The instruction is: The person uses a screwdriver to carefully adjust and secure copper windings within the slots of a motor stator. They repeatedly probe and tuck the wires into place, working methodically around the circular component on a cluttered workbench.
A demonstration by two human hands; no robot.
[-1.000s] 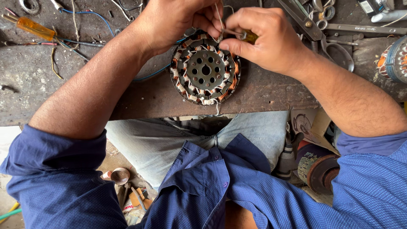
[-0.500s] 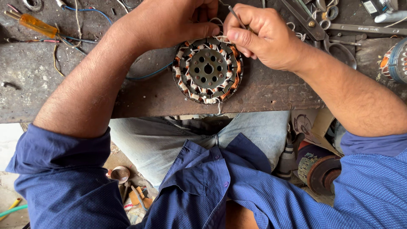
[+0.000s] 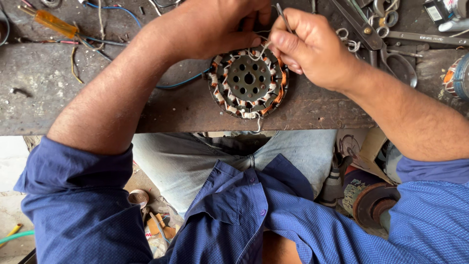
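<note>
Worn, grimy counter (image 3: 97,107) in a cluttered workshop, littered with wires, an orange-handled screwdriver (image 3: 51,22) far left, big scissors (image 3: 376,39) right. Round motor stator (image 3: 248,82) lying flat near the counter's front edge, copper windings round its rim, white lacing thread over the coils, holed metal hub in the middle. Left hand (image 3: 215,27) resting on the stator's far rim, grip closed, thumb and fingers pinching thread at the top coils. Right hand (image 3: 312,46) just beside the upper right rim, grip shut on a thin metal needle (image 3: 282,12) pointing up, with thread running from the coils. Probably heavy and stiff, steel core, steady under pressure. Windings and thread likely delicate, easily nicked or snagged. Best held by outer rim or hub, not the copper. Second wound part (image 3: 457,76) at far right edge.
</note>
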